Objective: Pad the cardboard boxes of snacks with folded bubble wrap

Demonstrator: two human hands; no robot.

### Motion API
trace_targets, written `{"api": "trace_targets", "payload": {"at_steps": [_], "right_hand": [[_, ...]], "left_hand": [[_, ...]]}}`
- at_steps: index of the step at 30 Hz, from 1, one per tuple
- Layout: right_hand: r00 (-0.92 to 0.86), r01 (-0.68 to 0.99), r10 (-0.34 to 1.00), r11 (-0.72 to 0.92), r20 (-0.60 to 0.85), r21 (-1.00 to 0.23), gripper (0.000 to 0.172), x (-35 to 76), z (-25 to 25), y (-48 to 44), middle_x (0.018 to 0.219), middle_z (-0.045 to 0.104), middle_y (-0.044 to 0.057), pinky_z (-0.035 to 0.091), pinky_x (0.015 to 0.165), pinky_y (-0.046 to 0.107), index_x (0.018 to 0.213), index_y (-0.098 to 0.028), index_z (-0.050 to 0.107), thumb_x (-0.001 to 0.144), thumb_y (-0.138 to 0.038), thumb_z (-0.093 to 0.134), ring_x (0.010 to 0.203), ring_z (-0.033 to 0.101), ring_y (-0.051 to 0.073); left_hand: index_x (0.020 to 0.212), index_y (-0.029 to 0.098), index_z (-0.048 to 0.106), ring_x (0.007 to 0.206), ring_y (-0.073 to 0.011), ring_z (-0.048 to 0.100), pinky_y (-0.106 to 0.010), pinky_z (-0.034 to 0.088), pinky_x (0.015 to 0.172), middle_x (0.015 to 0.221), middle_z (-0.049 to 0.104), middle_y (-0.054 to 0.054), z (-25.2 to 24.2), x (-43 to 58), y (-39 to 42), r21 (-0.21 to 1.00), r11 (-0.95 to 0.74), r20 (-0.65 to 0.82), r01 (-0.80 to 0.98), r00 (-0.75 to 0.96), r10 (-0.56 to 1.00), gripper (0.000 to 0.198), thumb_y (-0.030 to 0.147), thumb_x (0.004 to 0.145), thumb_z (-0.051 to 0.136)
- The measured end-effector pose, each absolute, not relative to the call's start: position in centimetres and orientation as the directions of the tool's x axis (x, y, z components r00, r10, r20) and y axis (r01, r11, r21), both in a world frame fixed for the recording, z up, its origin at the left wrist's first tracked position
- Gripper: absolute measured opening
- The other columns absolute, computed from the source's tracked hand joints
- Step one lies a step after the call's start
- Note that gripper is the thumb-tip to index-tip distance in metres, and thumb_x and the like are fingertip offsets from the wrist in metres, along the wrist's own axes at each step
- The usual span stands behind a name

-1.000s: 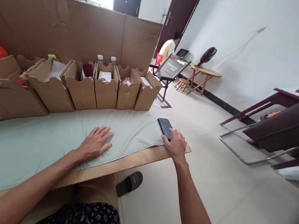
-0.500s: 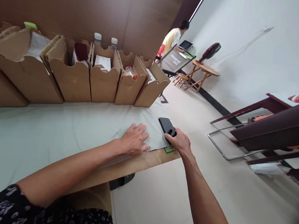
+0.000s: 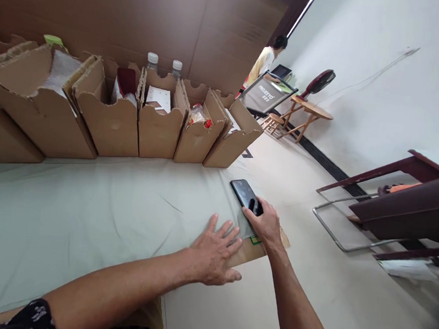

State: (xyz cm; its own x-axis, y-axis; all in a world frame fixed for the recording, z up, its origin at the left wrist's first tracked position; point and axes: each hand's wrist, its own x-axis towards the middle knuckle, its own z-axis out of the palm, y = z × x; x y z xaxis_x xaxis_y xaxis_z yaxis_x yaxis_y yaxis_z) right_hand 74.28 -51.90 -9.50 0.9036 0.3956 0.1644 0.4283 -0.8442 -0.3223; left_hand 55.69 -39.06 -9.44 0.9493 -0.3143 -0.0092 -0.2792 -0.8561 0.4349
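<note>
A black smartphone point(image 3: 243, 191), screen up, is at the right end of the cloth-covered table. My right hand point(image 3: 266, 222) grips its near end, thumb on one side; the fingers on the far side are partly hidden. Whether the phone rests on the cloth or is slightly lifted, I cannot tell. My left hand point(image 3: 216, 252) is by the table's front edge, palm down with fingers spread, and holds nothing. Beneath it lies the pale green tablecloth point(image 3: 94, 214).
Several cardboard bins point(image 3: 158, 133) line the back of the table, holding packets and cards. Behind them rise bottles point(image 3: 152, 61) and a tall cardboard panel point(image 3: 233, 26). Further off are a folding chair point(image 3: 267, 94), a small wooden table point(image 3: 314, 109) and a person point(image 3: 262, 62).
My left hand has shifted right and toward me, out over the table's front edge. My right hand keeps its grip on the phone, which has turned slightly. The view has shifted a little.
</note>
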Motion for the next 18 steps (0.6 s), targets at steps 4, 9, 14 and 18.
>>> {"api": "trace_targets", "payload": {"at_steps": [4, 9, 14, 18], "right_hand": [[0.908, 0.419, 0.390, -0.860, 0.153, -0.292, 0.049, 73.9, -10.0, -53.0, 0.143, 0.065, 0.012, 0.043, 0.109, 0.057, 0.129, -0.023, 0.066, 0.086, -0.045, 0.058, 0.129, 0.059, 0.037], [0.893, 0.440, 0.380, -0.849, 0.240, -0.294, 0.044, 74.6, -6.7, -53.3, 0.143, 0.063, 0.019, 0.043, 0.112, 0.057, 0.123, -0.018, 0.069, 0.088, -0.042, 0.058, 0.134, 0.056, 0.038], [0.613, 0.773, 0.588, -0.585, 0.527, -0.247, 0.037, 76.4, 2.3, -46.1, 0.143, 0.065, 0.013, 0.047, 0.111, 0.045, 0.124, -0.019, 0.070, 0.095, -0.036, 0.056, 0.134, 0.058, 0.028], [0.499, 0.860, 0.749, -0.489, 0.435, -0.144, 0.023, 79.9, 8.3, -37.0, 0.107, 0.079, 0.004, 0.053, 0.097, 0.036, 0.103, -0.016, 0.079, 0.093, -0.021, 0.059, 0.105, 0.072, 0.022]], "left_hand": [[0.159, 0.014, 0.039, 0.160, -0.0378, 0.018, -0.067, 0.008, 0.127, 0.170, 0.029, -0.020, -8.4, 55.3, -37.7, 0.568, -0.767, -0.024, -0.298, 0.925, -0.378, 0.075, 0.061, 0.101, 0.047], [0.159, 0.022, 0.040, 0.161, -0.0320, 0.021, -0.054, 0.021, 0.128, 0.171, 0.030, -0.013, -7.8, 51.7, -29.9, 0.576, -0.802, 0.022, -0.156, 0.984, -0.175, 0.062, 0.050, 0.104, 0.046], [0.156, 0.019, 0.047, 0.158, -0.0377, 0.026, -0.061, 0.022, 0.127, 0.169, 0.033, -0.016, -10.7, 46.6, -24.1, 0.371, -0.925, 0.037, 0.077, 0.995, 0.097, 0.059, 0.048, 0.104, 0.046], [0.156, 0.021, 0.047, 0.158, -0.0375, 0.028, -0.060, 0.019, 0.127, 0.169, 0.033, -0.017, -12.3, 45.4, -24.4, 0.285, -0.958, 0.077, 0.030, 0.996, 0.055, 0.060, 0.048, 0.102, 0.052]]}}
